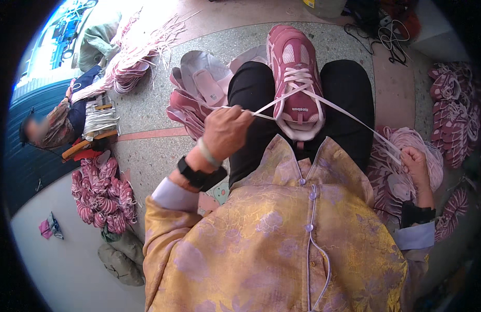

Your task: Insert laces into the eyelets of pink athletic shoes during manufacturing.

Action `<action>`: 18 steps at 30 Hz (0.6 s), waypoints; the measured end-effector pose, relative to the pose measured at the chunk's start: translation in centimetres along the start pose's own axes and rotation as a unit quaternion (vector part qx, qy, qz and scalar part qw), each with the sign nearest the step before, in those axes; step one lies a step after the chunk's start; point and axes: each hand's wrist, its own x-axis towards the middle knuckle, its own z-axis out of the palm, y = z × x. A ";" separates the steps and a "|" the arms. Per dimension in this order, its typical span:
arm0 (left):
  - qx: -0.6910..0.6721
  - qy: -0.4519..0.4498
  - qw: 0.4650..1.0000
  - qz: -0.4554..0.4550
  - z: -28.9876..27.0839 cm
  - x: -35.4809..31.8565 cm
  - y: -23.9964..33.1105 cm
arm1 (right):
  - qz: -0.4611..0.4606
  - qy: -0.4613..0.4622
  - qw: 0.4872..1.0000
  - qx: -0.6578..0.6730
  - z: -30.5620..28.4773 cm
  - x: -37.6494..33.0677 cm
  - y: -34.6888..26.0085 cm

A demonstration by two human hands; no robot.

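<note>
A pink sneaker (300, 75) with white mesh rests between my knees, its toe pointing away from me. White shoelace (355, 117) runs criss-cross over its tongue, and both loose ends stretch out to the sides. My left hand (225, 131) is closed round the left end, level with the shoe's collar. Farther out and lower, my right hand (414, 162) pinches the right end. Both lace ends look taut. Pink shoe uppers (191, 106) and pale insole-like pieces (206, 86) lie beside my left knee.
A bundle of pale laces (414, 151) lies by my right hand. Bunches of pink shoes stand at far right (456, 114) and lower left (102, 192). Another person (56, 122) sits at the left near strands of pink and white lace (134, 60). Cables (391, 39) lie at upper right.
</note>
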 end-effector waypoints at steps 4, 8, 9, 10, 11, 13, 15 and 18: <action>0.039 -0.029 0.999 -0.008 -0.4 -2.7 -1.2 | 0.024 -0.003 1.000 -0.012 -0.2 0.7 -0.2; 0.049 0.000 0.998 -0.037 -0.9 -2.3 -2.2 | -0.158 0.049 0.974 -0.156 0.4 0.2 -3.1; 0.050 0.000 0.998 -0.037 -1.4 -2.4 -2.9 | -0.248 0.071 0.937 -0.233 0.5 -0.2 -4.5; 0.077 -0.005 0.996 -0.043 -2.0 -2.4 -3.8 | -0.246 0.076 0.938 -0.233 0.1 -0.8 -5.1; 0.106 -0.011 0.993 -0.051 -2.7 -2.7 -5.0 | -0.319 0.107 0.889 -0.310 -0.2 -1.1 -5.6; 0.146 -0.019 0.987 -0.067 -3.9 -4.0 -8.0 | -0.388 0.137 0.827 -0.383 -1.8 -1.6 -6.5; 0.187 -0.015 0.979 -0.076 -5.5 -5.7 -11.0 | -0.507 0.166 0.651 -0.541 -5.2 -1.6 -6.5; 0.240 0.015 0.966 -0.096 -8.7 -10.2 -15.8 | -0.494 0.140 0.603 -0.611 -8.6 -1.8 -7.4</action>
